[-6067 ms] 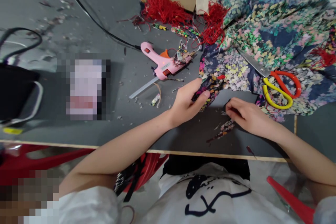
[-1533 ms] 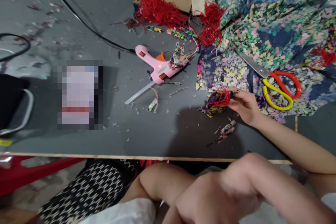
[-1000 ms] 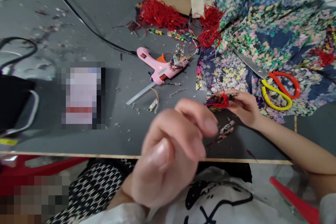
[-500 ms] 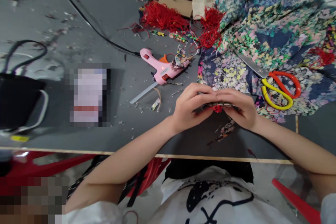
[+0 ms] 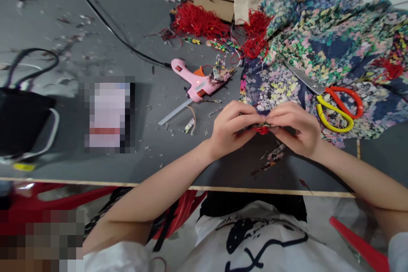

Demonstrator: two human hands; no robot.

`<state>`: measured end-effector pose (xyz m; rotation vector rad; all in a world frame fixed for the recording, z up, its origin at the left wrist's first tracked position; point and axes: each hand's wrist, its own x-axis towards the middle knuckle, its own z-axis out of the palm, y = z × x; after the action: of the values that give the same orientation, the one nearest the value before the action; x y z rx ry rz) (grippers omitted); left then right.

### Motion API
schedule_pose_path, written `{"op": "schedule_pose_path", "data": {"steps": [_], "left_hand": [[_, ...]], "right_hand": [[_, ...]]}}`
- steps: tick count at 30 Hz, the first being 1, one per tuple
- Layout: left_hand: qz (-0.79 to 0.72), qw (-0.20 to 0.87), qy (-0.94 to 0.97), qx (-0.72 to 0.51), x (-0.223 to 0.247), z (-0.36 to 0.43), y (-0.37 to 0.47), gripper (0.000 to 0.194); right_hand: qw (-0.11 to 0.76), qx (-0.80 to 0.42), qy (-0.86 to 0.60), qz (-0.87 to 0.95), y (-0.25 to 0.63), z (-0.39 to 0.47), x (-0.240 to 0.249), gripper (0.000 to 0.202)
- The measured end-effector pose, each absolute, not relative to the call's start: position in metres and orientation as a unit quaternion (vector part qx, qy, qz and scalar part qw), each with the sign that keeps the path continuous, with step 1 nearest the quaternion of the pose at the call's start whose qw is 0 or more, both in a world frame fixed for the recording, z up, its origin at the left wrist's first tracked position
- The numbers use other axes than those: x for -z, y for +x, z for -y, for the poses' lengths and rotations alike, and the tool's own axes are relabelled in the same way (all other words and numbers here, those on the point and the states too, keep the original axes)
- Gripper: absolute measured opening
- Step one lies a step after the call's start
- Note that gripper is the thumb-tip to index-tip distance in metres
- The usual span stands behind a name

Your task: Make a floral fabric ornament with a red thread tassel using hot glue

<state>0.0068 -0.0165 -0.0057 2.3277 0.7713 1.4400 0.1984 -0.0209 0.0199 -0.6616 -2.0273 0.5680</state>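
Note:
Both my hands pinch a small strip of patterned fabric with red thread [image 5: 262, 129] just above the table near its front edge. My left hand [image 5: 234, 129] grips its left side, thumb below and fingers above. On the other side, my right hand [image 5: 295, 129] pinches the right end the same way. Much of the piece is hidden by my fingers. Under the hands lies a loose scrap of floral fabric [image 5: 272, 157]. A floral cloth [image 5: 280, 87] spreads just beyond my hands, and scissors with red and yellow handles [image 5: 334, 108] rest on it to the right.
A pink glue gun [image 5: 199, 83] with a glue stick lies left of my hands, its black cord [image 5: 108, 29] running to the back. Farther back are red thread bundles [image 5: 200, 21] and cardboard pieces [image 5: 218, 4]. A blurred-out phone [image 5: 108, 114] and a black bag [image 5: 24, 123] sit at left.
My right hand has shifted a little to the right, and its fingertips have parted from those of my left hand. More of the red thread shows between them.

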Motion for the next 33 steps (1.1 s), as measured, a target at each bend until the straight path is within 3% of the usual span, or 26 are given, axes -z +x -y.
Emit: {"op": "schedule_pose_path", "data": {"steps": [10,17,27,33], "left_hand": [[-0.263,0.154,0.822,-0.481,0.005,0.018,0.007,0.011],[-0.249,0.138,0.829,-0.481,0.006,0.017,0.008,0.012],[-0.259,0.143,0.821,-0.488,0.007,0.017,0.008,0.009],[-0.229,0.219,0.806,-0.499,0.005,0.019,0.006,0.013]], "right_hand": [[0.392,-0.243,-0.284,0.840,0.201,0.020,-0.041,0.008],[0.360,-0.343,-0.313,0.809,0.201,0.021,-0.045,0.014],[0.284,-0.453,-0.362,0.764,0.205,0.014,-0.038,0.006],[0.278,-0.356,-0.322,0.832,0.206,0.013,-0.027,0.046]]}}
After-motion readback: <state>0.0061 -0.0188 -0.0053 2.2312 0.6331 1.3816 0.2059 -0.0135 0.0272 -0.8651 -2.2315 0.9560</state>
